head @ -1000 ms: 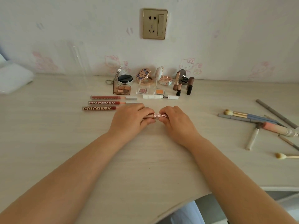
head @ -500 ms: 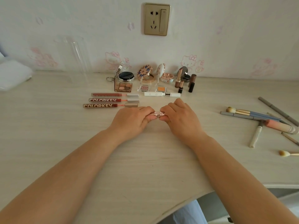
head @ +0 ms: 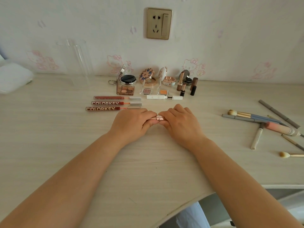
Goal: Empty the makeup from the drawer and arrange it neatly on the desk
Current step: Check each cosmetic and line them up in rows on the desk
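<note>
Hands meet knuckles-up at the middle of the pale wood-grain worktop (head: 49, 145): our left hand (head: 131, 124) and right hand (head: 181, 124) each pinch one end of a small shiny rose-gold tube (head: 160, 118) held level just above it. Beyond lie three red COLORKEY lip-gloss tubes (head: 113, 103) in a row, open compacts (head: 148, 77) by the wall, and loose brushes (head: 251, 116) well to the right.

Soft, even, fairly bright light fills the frame with only faint shadows, detail is slightly hazy and low in contrast, and wide-angle distortion bends the desk (head: 49, 145) edge at lower right.
</note>
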